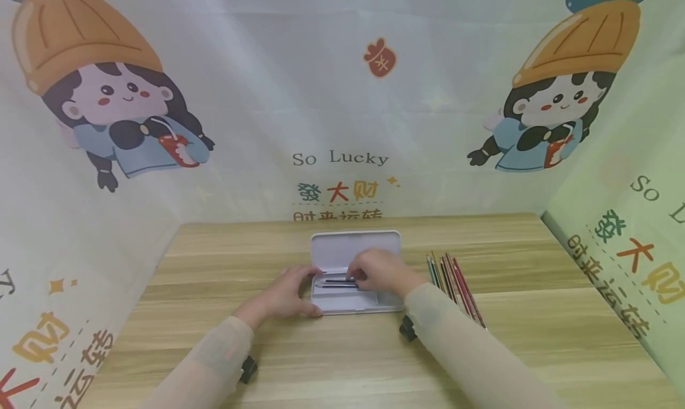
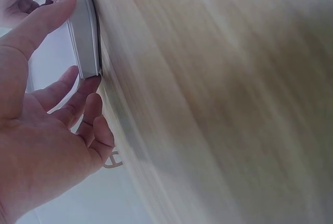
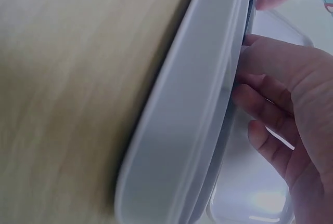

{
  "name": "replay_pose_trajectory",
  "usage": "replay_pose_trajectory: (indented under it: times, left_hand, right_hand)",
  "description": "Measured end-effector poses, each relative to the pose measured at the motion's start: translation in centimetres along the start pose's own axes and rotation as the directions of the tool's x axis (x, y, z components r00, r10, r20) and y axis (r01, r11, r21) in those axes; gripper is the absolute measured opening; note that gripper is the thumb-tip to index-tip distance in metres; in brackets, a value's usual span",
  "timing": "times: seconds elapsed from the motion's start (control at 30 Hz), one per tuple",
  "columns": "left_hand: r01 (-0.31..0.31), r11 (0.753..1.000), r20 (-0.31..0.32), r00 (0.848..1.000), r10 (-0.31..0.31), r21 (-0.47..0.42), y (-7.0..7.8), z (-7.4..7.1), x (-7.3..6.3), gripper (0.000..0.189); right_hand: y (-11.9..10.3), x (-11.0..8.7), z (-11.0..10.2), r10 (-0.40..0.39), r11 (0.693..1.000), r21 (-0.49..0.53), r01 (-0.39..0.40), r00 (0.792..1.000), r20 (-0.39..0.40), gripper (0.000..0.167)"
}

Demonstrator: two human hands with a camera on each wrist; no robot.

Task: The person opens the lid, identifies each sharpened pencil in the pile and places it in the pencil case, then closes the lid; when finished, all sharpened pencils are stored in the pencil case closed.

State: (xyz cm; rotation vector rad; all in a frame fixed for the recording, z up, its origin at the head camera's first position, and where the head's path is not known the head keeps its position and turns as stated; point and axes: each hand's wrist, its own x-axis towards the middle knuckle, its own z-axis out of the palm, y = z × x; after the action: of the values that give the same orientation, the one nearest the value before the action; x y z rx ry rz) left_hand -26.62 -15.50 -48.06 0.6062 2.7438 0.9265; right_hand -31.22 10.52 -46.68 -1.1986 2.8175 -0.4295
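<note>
A white pencil case [image 1: 350, 310] lies on the table with its lid [image 1: 334, 248] raised at the back. My left hand [image 1: 286, 293] grips its left end; in the left wrist view the thumb [image 2: 47, 18] presses the case's long side and fingertips touch the short end. My right hand [image 1: 386, 271] is inside the case, fingers bent around the end of a slim dark pencil [image 1: 341, 282]. The fingertips partly hide that pencil. Beside it lie other slim pencils [image 1: 326, 286]. In the right wrist view, the right hand [image 3: 291, 99] reaches over the case's wall [image 3: 182, 94].
Several coloured pencils [image 1: 460, 284] lie in a loose bundle on the table right of the case, partly covered by the right sleeve [image 1: 455, 326]. The wood-grain table [image 1: 225, 248] meets a printed cloth backdrop [image 1: 257, 100] behind and at both sides.
</note>
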Motion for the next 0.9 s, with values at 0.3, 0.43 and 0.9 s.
replay_pose_trajectory:
  times: [0.3,0.43,0.9]
  left_hand:
    - [0.000,1.000,0.001,1.000,0.000,-0.011,0.0,0.0,0.0,0.086]
    - [-0.001,1.000,-0.001,1.000,0.001,0.011,-0.1,0.0,0.1,0.085]
    - [0.003,1.000,-0.003,1.000,-0.003,0.024,0.0,0.0,0.2,0.084]
  right_hand:
    - [-0.6,-0.3,0.2,-0.013,1.000,-0.026,0.013,1.000,-0.007,0.017]
    - [-0.3,-0.6,0.3,-0.018,1.000,-0.016,0.018,1.000,-0.024,0.017]
    - [1.2,-4.7,-0.2,0.039,0.996,0.080,-0.024,0.979,-0.198,0.017]
